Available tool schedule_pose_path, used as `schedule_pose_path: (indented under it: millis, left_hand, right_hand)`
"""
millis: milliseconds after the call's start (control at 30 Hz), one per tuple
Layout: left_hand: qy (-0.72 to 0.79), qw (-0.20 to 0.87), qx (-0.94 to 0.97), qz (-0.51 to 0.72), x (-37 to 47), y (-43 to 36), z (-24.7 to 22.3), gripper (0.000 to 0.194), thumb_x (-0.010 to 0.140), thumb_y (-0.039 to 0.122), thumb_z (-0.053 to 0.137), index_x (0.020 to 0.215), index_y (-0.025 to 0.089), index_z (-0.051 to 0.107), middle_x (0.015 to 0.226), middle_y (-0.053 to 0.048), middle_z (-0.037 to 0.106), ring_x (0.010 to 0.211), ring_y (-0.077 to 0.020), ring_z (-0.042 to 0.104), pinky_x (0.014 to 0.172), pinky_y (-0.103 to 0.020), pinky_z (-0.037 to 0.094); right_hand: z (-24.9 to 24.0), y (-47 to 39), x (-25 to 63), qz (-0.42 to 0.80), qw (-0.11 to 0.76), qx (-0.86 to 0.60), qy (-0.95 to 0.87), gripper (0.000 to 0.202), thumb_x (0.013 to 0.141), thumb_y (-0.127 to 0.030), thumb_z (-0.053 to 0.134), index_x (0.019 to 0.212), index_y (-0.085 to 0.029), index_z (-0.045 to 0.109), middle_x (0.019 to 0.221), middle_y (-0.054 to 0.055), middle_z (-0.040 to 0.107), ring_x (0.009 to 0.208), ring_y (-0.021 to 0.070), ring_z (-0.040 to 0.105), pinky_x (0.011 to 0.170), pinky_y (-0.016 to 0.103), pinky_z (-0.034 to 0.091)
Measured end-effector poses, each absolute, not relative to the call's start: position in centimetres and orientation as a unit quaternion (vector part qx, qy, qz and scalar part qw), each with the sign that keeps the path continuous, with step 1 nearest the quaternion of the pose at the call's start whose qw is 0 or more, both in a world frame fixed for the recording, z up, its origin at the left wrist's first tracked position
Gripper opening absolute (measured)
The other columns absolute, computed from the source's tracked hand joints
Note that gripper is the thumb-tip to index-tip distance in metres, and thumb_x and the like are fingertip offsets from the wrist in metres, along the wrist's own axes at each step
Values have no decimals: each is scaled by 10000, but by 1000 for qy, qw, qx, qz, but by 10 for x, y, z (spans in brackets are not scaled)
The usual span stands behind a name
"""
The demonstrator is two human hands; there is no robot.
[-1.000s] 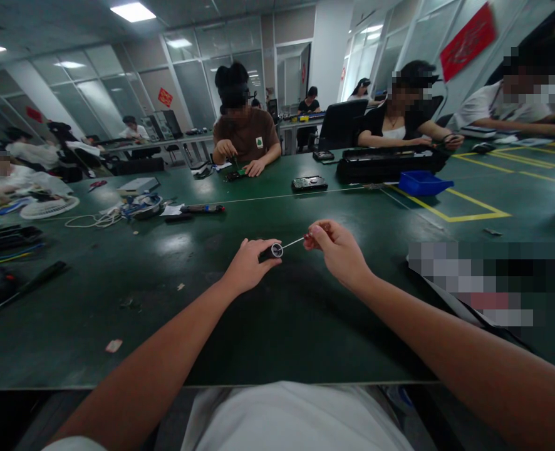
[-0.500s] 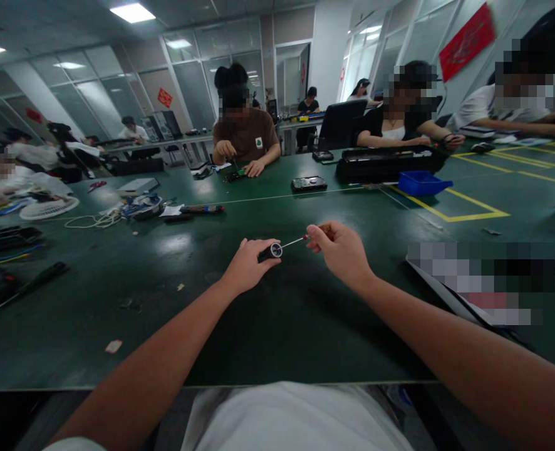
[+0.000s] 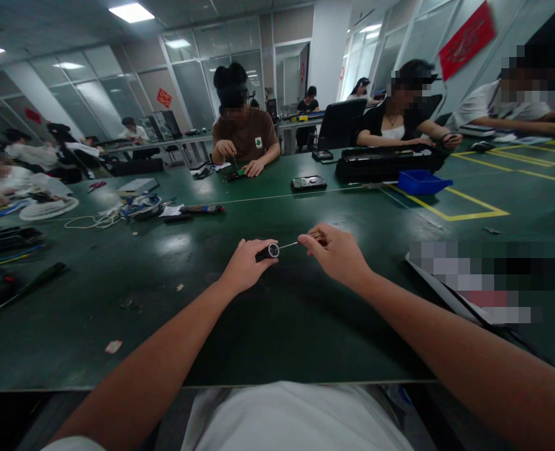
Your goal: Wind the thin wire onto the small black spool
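Note:
My left hand is closed around a short black cylinder with a silver ring at its end, held just above the green table. The ringed end faces toward me and a little to the right. My right hand pinches the handle of a thin screwdriver, most of the handle being hidden by the fingers. The metal shaft points left, and its tip meets the ringed end of the cylinder. Whether the tip sits inside or only touches the rim is too small to tell.
A brown-shirted person works across the green table. Beyond my hands lie an opened device, a long black housing and a blue tray. Cables and a dark tool lie to the left.
My right hand has moved slightly left, toward the cylinder, and less of the screwdriver shaft shows. The red part near its handle is now covered. My left hand has barely shifted.

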State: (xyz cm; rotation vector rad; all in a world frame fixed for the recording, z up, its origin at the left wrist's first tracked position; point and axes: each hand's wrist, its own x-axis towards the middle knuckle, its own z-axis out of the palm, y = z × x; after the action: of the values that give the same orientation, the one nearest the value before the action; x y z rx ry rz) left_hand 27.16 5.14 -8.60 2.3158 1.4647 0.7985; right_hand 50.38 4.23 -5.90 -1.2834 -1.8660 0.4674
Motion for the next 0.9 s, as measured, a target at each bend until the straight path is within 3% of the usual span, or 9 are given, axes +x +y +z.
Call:
schedule_pose_path:
  millis: [133, 300, 367, 467, 567, 800, 900]
  left_hand:
    - [506, 146, 803, 279, 270, 52, -87, 390, 882, 290, 683, 1269, 287, 638, 1215, -41, 684, 1153, -263, 593, 1147, -563, 270]
    - [517, 151, 797, 273, 271, 52, -89, 391, 876, 285, 688, 1264, 294, 645, 1208, -44, 687, 1160, -258, 592, 1160, -553, 243]
    - [514, 148, 798, 278, 271, 53, -89, 391, 874, 290, 691, 1263, 303, 645, 1210, -38, 686, 1160, -258, 591, 1160, -551, 244]
    - [508, 147, 803, 276, 271, 53, -90, 391, 871, 282, 697, 1257, 304, 646, 1202, -31, 688, 1154, -257, 593, 1155, -562, 244]
    - [507, 151, 804, 272, 271, 53, -89, 393, 870, 273, 697, 1259, 289, 645, 1207, -39, 687, 1152, -258, 592, 1154, -564, 248]
    - [507, 150, 803, 273, 271, 52, -88, 388, 874, 285, 694, 1259, 297, 647, 1207, -39, 687, 1157, -258, 590, 1153, -558, 250]
    - [507, 153, 804, 271, 271, 52, -88, 397, 877, 302, 692, 1271, 297, 640, 1221, -40, 681, 1168, -257, 585, 1167, -565, 227]
  right_hand:
    - [-58, 41, 503, 209, 387, -455, -774, 144, 923, -306, 561, 994, -208, 638, 898, 53, 736, 807, 201, 684, 695, 310, 475]
    - [-54, 40, 502, 209, 351, -489, -771, 373, 1006, -421, 394, 905, -196, 674, 640, 13, 661, 638, 184, 640, 633, 305, 427]
    - [-53, 41, 502, 201, 351, -493, -770, 402, 1013, -401, 363, 910, -194, 692, 680, 29, 681, 668, 194, 643, 642, 312, 423]
    - [-55, 41, 502, 199, 365, -477, -774, 301, 984, -344, 425, 1068, -196, 674, 852, 55, 728, 728, 204, 646, 657, 318, 435]
    - [-57, 40, 503, 204, 369, -458, -783, 296, 959, -317, 472, 1197, -196, 601, 862, 54, 711, 722, 205, 628, 650, 321, 439]
    - [-56, 40, 502, 226, 371, -469, -769, 314, 997, -389, 396, 1069, -206, 641, 768, 31, 664, 684, 198, 614, 635, 326, 420]
    - [-57, 40, 501, 236, 390, -480, -750, 302, 989, -367, 402, 1155, -205, 596, 807, 40, 680, 684, 203, 610, 634, 336, 426]
